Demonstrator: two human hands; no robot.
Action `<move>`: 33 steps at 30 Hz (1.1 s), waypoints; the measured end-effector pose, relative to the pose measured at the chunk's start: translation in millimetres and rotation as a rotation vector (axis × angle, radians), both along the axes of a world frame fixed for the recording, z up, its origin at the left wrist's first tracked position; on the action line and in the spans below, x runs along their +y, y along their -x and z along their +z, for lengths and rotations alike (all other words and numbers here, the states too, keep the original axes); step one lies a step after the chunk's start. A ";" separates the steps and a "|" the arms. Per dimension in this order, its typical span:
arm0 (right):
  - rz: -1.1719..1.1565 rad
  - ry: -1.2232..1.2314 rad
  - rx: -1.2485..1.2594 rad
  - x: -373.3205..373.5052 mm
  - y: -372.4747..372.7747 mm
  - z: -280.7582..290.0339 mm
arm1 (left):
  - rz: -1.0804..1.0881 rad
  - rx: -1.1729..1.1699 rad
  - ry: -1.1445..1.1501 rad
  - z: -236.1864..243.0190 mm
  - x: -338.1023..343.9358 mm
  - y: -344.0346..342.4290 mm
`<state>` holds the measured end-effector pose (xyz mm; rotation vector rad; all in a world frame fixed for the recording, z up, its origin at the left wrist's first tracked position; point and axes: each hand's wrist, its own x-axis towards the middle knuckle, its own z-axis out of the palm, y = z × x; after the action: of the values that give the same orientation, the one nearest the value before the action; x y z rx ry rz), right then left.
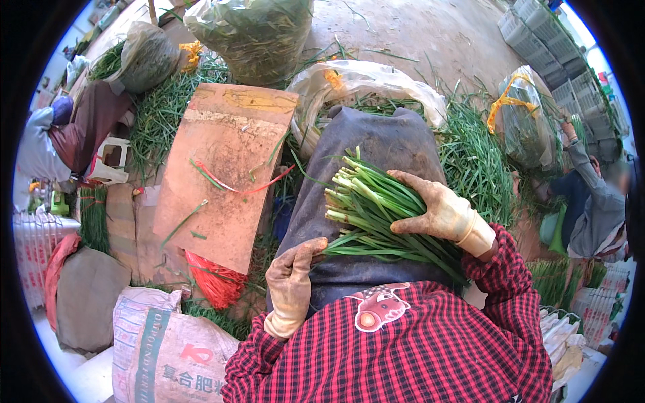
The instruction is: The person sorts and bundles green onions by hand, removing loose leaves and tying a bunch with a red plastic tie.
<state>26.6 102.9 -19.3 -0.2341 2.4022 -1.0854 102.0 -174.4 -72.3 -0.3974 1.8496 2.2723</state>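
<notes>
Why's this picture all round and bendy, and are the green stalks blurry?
Head view: the fisheye lens makes it round, with black corners, and the stacked crates curve along the rim; same head view: the green stalks look fairly sharp.

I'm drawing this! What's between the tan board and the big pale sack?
In the head view, red strips and green leaves lie between the board and the sack.

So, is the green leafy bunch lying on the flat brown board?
No, the green leafy bunch lies across the person's dark cloth-covered lap.
</notes>
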 end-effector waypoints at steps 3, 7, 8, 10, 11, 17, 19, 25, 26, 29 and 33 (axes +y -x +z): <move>0.013 -0.021 0.048 -2.7 -1.7 1.0 | -0.072 -0.031 0.023 0.7 3.2 1.5; -0.003 -0.028 0.094 -1.8 -4.9 -0.7 | -0.158 0.033 0.045 3.8 -6.8 5.0; -0.009 -0.028 0.091 -0.8 -5.5 -3.0 | -0.178 0.065 0.084 11.4 -8.4 7.6; -0.031 -0.031 0.086 3.7 -5.9 -5.0 | -0.109 0.186 0.152 42.9 -10.2 8.8; -0.036 -0.091 0.028 0.8 -3.2 -2.3 | -0.076 0.345 0.258 57.2 -13.2 7.2; -0.016 -0.100 0.068 3.6 -3.0 -8.1 | 0.199 0.746 -0.375 105.5 -57.7 -12.1; -0.019 -0.107 0.062 2.7 -6.4 -4.8 | 0.078 0.687 -0.838 126.8 -80.4 -18.6; 0.177 -0.490 0.275 -35.0 -38.0 0.6 | 0.065 0.546 -1.016 121.5 -86.7 -1.6; 0.183 -0.632 0.377 -44.4 -46.4 -12.7 | 0.084 0.503 -0.997 116.3 -84.3 4.5; 0.139 -0.597 0.351 -45.9 -41.9 -16.9 | -0.038 0.328 -0.986 97.3 -88.4 21.2; 0.133 -0.658 0.412 -45.6 -43.6 -21.1 | -0.055 0.173 -0.887 79.4 -84.7 40.5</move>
<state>70.2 57.3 -40.4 -0.4055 2.9037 -0.1532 61.5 -259.1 7.1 -0.0007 0.7158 2.8356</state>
